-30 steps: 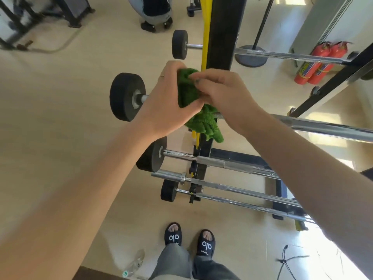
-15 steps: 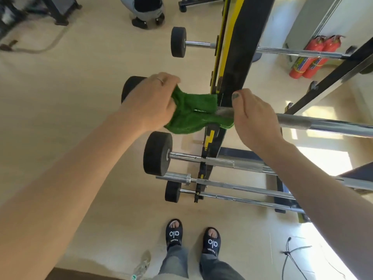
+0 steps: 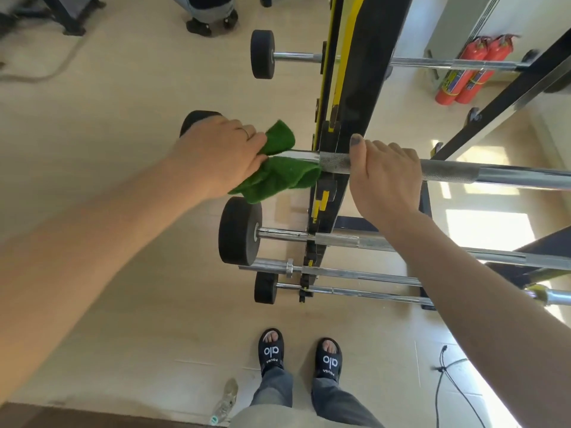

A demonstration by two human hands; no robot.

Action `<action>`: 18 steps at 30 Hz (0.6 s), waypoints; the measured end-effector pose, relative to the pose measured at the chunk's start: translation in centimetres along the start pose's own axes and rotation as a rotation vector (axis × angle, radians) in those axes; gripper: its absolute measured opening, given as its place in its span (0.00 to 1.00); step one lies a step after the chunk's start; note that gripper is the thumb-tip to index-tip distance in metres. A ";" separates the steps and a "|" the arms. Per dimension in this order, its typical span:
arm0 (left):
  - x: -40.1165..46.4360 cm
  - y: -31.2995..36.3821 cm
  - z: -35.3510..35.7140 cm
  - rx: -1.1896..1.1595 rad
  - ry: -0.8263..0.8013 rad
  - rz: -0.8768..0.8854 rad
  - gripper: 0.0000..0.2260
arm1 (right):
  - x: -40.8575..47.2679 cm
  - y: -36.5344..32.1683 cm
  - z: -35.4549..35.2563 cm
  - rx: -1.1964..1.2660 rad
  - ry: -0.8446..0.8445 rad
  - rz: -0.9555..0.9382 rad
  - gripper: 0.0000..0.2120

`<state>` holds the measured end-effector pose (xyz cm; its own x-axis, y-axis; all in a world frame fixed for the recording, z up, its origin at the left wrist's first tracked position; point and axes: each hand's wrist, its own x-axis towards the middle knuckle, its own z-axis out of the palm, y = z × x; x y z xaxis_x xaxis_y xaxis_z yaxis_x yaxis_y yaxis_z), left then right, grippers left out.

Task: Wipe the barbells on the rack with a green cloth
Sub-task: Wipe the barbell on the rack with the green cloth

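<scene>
Two hands work one barbell (image 3: 333, 160): left hand (image 3: 222, 152) clutches the green cloth (image 3: 278, 177) around it, right hand (image 3: 386, 177) fingers curl over its shaft.

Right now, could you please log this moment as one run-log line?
step: wiping barbell | left hand: grips green cloth on barbell sleeve | right hand: grips knurled shaft | rack: other bars untouched
</scene>
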<state>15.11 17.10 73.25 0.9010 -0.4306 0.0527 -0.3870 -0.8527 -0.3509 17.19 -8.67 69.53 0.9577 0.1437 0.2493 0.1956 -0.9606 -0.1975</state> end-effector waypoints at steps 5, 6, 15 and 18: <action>4.4 6.7 0.0 -0.125 0.003 -0.100 0.16 | 0.4 -1.0 0.4 0.008 0.037 0.093 0.27; 5.1 7.6 0.0 -0.109 0.008 -0.107 0.16 | 0.4 -0.9 0.5 -0.002 0.030 0.082 0.26; 2.7 2.5 -0.4 0.028 -0.120 -0.031 0.17 | 0.2 -0.4 0.5 -0.004 0.021 0.052 0.24; 3.8 7.2 -1.8 -0.398 -0.034 -0.109 0.18 | 0.3 -0.5 0.7 -0.006 0.029 0.068 0.25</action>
<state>15.41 8.75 72.58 0.9443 -0.3271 0.0363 -0.3285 -0.9434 0.0448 17.49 -7.99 69.05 0.9621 0.0710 0.2632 0.1289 -0.9692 -0.2097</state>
